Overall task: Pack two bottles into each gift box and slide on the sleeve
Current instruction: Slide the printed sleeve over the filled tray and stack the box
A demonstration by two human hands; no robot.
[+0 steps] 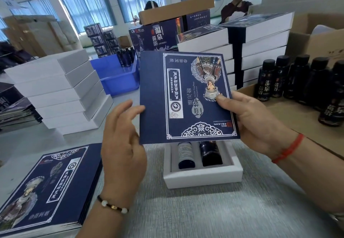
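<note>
I hold a flat dark blue printed sleeve up in front of me, above the table. My right hand pinches its right edge, thumb on the printed face. My left hand is at the sleeve's left edge with fingers loosely curved, the fingertips touching the edge. Beneath the sleeve lies a white gift box on the grey table, with two dark bottles lying side by side in its insert; their upper parts are hidden by the sleeve.
A stack of flat blue sleeves lies at the near left. White boxes are stacked at the left and behind right. Several dark bottles stand in a cardboard carton at right. A blue bin sits behind.
</note>
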